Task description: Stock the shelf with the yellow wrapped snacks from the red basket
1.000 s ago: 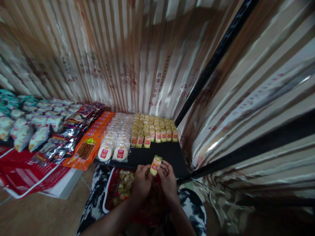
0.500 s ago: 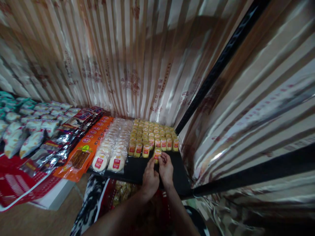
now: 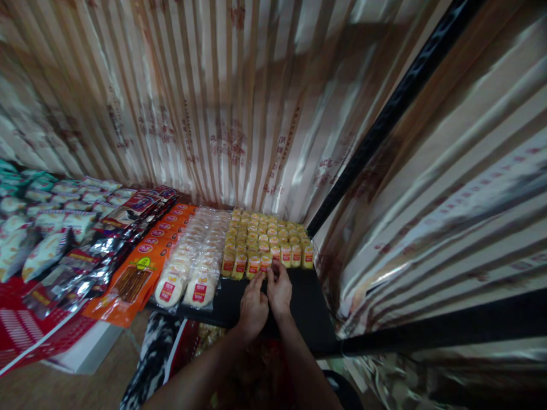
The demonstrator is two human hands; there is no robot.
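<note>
A small yellow snack packet (image 3: 265, 261) with a red label stands at the front of the rows of like packets (image 3: 252, 232). My left hand (image 3: 255, 304) has its fingertips at the packet's lower left edge. On the other side my right hand (image 3: 280, 289) pinches it, thumb and fingers bent around its right edge. Both hands are closed on it, over the black shelf board (image 3: 305, 304). The packet touches or nearly touches its neighbours in the front row; my fingers hide its lower part.
Left of the yellow packets lie clear-wrapped round white biscuits (image 3: 200, 289), an orange snack bag (image 3: 137, 276), dark shiny packets (image 3: 102, 245) and white bags (image 3: 47, 250). A red basket (image 3: 38, 324) sits below left. A black post (image 3: 363, 148) rises at right, before striped sheeting (image 3: 213, 114).
Both hands have moved the yellow packet forward and slightly left, from in front of the rows into the front row. The view has shifted slightly.
</note>
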